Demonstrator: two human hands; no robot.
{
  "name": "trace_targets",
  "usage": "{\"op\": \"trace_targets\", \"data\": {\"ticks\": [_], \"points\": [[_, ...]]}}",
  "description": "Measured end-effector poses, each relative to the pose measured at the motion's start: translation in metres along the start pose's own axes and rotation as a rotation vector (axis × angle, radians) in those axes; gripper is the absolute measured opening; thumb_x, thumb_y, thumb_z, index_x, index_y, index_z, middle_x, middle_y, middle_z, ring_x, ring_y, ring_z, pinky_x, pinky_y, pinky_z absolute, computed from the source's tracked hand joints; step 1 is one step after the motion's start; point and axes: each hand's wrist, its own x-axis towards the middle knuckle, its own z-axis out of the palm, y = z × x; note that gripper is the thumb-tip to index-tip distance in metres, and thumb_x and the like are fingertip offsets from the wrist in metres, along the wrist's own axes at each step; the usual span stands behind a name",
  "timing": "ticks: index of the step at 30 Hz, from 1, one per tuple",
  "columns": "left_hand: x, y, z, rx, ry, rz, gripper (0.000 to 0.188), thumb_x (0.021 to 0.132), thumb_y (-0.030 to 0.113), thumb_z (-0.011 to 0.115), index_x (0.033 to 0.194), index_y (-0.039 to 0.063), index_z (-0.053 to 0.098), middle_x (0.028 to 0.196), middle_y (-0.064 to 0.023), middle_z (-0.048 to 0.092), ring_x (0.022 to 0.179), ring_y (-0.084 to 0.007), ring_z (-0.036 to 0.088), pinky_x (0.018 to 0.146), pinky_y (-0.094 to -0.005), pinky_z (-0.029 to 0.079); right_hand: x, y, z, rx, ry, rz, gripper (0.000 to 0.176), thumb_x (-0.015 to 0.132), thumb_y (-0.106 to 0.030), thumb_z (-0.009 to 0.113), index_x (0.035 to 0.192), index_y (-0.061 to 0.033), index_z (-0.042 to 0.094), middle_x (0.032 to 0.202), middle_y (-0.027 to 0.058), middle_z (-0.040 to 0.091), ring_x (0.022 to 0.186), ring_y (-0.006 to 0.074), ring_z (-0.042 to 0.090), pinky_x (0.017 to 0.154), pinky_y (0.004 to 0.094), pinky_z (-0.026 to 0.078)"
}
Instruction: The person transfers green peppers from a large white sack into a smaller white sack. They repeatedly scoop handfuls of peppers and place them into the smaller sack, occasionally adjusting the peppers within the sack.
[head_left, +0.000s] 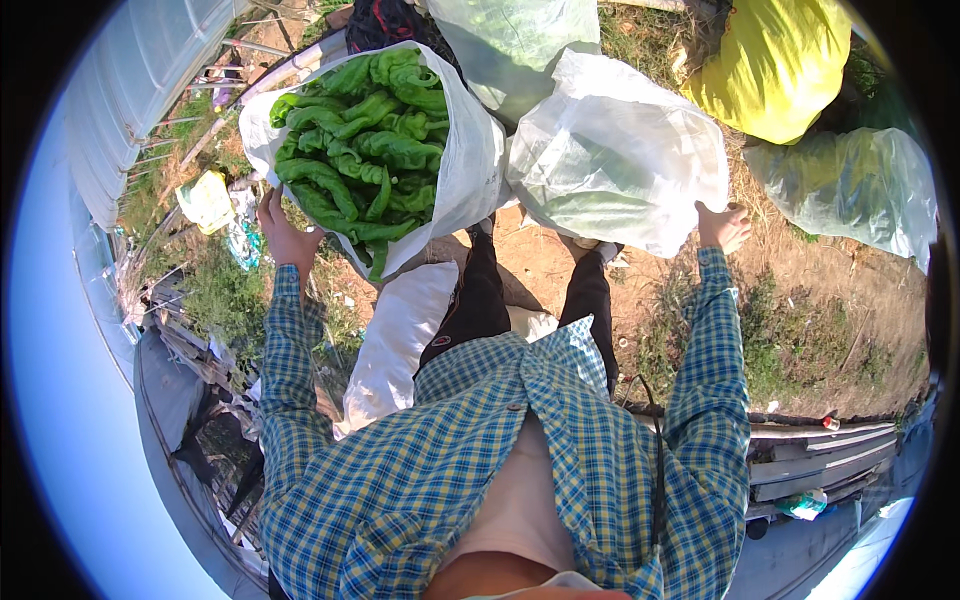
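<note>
A white woven sack (472, 150) stands before me, its mouth spread around a heap of long green peppers (360, 150). My left hand (289, 236) is at the left rim of this sack, with thumb and fingers apart; whether it grips the rim is hidden. To the right is a translucent white plastic bag (622, 165), with green showing faintly through its lower part. At that bag's right edge, my right hand (724, 225) has its fingers curled and pinches the plastic.
A pale plastic bag (517, 45) stands behind the two. At right are a full yellow sack (780, 67) and a translucent bag (847, 187). A white sack (405, 330) lies by my leg. Wooden planks (825, 465) lie at lower right; plastic sheeting (150, 82) rises at left.
</note>
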Motion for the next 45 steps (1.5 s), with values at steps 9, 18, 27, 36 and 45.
{"op": "trace_targets", "data": {"ticks": [9, 18, 27, 36, 45], "points": [[-0.021, -0.053, 0.049, -0.723, -0.389, -0.423, 0.087, 0.086, 0.010, 0.075, 0.153, -0.002, 0.020, 0.127, -0.0248, 0.060, 0.109, -0.0316, 0.065, 0.090, -0.0385, 0.057, 0.115, -0.058, 0.047, 0.248, -0.266, -0.151, 0.146, 0.052, -0.068, 0.089, 0.161, -0.0103, 0.011, 0.160, 0.0255, 0.028, 0.150, 0.0384, 0.020, 0.122, 0.0508, 0.020], [-0.013, -0.065, 0.059, -0.845, -0.383, -0.475, 0.071, 0.091, 0.007, 0.066, 0.149, 0.003, 0.027, 0.123, -0.0187, 0.060, 0.099, -0.0266, 0.066, 0.075, -0.0374, 0.060, -0.123, -0.130, 0.023, 0.948, 0.082, -0.732, 0.014, 0.081, -0.007, 0.064, 0.077, -0.0187, 0.070, 0.080, 0.0036, 0.055, 0.085, 0.0207, 0.058, 0.092, 0.0373, 0.036], [0.033, -0.087, 0.048, -0.629, -0.480, -0.374, 0.050, 0.092, 0.008, 0.063, 0.135, 0.001, 0.038, 0.098, -0.0151, 0.062, 0.079, -0.0245, 0.065, 0.060, -0.0343, 0.056, -0.065, -0.036, 0.049, 1.066, 0.007, 0.474, 0.053, 0.079, -0.029, 0.079, 0.126, -0.0094, 0.066, 0.092, 0.0169, 0.072, 0.100, 0.0339, 0.067, 0.110, 0.0540, 0.030], [0.068, -0.121, 0.033, -0.533, -0.572, -0.352, 0.061, 0.093, 0.010, 0.061, 0.147, 0.002, 0.035, 0.091, -0.0126, 0.061, 0.075, -0.0231, 0.062, 0.055, -0.0356, 0.052, -0.223, -0.105, 0.074, 0.909, 0.157, -0.539, 0.041, 0.074, -0.005, 0.063, 0.114, -0.0107, 0.069, 0.115, 0.0081, 0.057, 0.118, 0.0284, 0.050, 0.121, 0.0537, 0.022], [0.008, -0.021, 0.015, -0.853, -0.536, -0.542, 0.070, 0.095, 0.006, 0.059, 0.154, 0.004, 0.021, 0.120, -0.0210, 0.064, 0.103, -0.0274, 0.068, 0.086, -0.0378, 0.059, -0.224, 0.013, 0.033, 1.074, 0.601, -0.220, 0.038, 0.095, -0.027, 0.052, 0.117, 0.0024, 0.062, 0.129, 0.0188, 0.055, 0.114, 0.0396, 0.048, 0.100, 0.0480, 0.036]]}}
